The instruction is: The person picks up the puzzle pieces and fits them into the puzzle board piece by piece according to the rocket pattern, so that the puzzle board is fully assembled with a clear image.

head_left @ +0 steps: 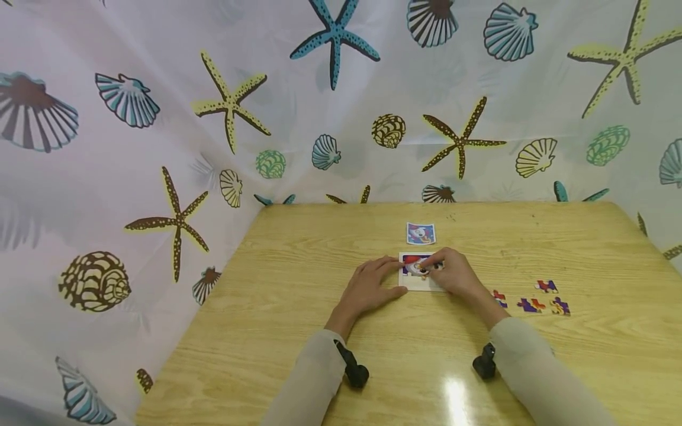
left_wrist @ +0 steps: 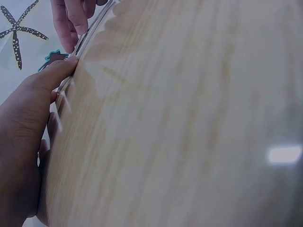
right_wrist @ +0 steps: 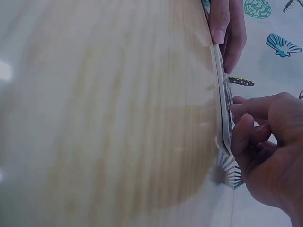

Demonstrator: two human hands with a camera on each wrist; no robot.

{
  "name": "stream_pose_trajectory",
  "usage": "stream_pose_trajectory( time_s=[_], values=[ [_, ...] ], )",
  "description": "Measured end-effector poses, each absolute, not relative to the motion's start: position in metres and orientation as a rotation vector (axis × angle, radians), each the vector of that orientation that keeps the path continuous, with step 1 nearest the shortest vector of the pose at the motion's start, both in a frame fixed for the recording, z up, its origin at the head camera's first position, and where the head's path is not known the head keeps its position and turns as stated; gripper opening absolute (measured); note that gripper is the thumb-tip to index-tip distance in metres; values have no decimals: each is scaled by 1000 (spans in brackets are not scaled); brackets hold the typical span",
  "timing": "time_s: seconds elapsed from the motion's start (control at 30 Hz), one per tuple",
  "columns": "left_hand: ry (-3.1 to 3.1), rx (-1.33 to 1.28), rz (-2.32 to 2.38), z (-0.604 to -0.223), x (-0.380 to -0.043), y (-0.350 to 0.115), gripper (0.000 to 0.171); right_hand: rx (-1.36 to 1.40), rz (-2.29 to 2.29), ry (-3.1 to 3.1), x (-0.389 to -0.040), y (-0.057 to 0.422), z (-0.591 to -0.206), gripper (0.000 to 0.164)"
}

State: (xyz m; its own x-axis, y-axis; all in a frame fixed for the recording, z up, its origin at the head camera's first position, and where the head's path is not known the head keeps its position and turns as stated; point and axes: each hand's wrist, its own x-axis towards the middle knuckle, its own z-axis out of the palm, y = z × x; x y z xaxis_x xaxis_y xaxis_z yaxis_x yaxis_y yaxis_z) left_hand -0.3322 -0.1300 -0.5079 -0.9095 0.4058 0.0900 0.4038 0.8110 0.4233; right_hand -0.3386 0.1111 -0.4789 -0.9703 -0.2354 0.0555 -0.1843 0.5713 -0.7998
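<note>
A small white-framed jigsaw puzzle board, partly filled with a picture of a white-faced character in a red hat, lies flat on the table. My left hand rests at its left side, fingers stretched out and touching the frame. Over the picture's right half, my right hand presses on the puzzle with its index finger; the other fingers are bent, and the hand hides part of the board. Seen edge-on in the right wrist view, the board has the index fingertip against its top face.
Behind the board lies a small picture card with a similar character. Several loose puzzle pieces are scattered to the right, beside my right forearm. A curtain printed with starfish and shells hangs behind the wooden table.
</note>
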Motion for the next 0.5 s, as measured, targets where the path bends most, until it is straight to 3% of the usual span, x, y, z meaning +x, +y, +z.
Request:
stream_pose_trajectory(
  time_s=[0.5],
  values=[
    [3004, 677, 671, -509, -332, -129, 64, -322, -1382, 2720, -339, 104, -481, 26]
  ],
)
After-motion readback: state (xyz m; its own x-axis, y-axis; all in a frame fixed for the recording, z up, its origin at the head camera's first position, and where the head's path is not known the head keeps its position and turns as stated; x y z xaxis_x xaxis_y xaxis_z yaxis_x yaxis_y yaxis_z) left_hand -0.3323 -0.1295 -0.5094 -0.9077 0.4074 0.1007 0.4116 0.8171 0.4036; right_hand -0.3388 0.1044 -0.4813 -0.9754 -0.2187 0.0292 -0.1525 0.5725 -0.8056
